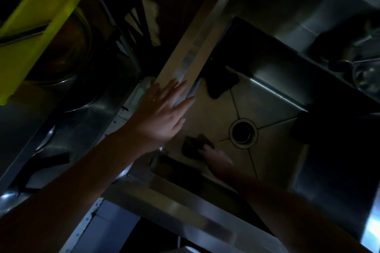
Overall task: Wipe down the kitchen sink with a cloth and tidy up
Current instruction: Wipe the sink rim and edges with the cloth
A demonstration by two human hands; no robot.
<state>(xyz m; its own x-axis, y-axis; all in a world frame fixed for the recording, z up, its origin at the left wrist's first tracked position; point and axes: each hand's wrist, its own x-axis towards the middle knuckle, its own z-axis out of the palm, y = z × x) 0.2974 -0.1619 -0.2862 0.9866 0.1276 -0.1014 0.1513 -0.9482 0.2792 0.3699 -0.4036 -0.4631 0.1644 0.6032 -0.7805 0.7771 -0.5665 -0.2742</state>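
Note:
The scene is dim. A stainless steel sink (273,107) fills the middle, with a round drain (243,132) in its floor. My left hand (162,113) lies flat with straight fingers on the sink's left rim, fingertips reaching over the edge. Down in the basin my right hand (216,157), blurred, holds a small dark cloth (194,146) against the sink floor left of the drain. A dark shape (220,83) lies in the basin's far left corner; what it is cannot be told.
A yellow-green board (30,33) lies over a round metal bowl (67,51) at the left. Metal utensils and a bowl (364,68) sit at the far right. A dark tool (41,167) rests on the counter at the lower left.

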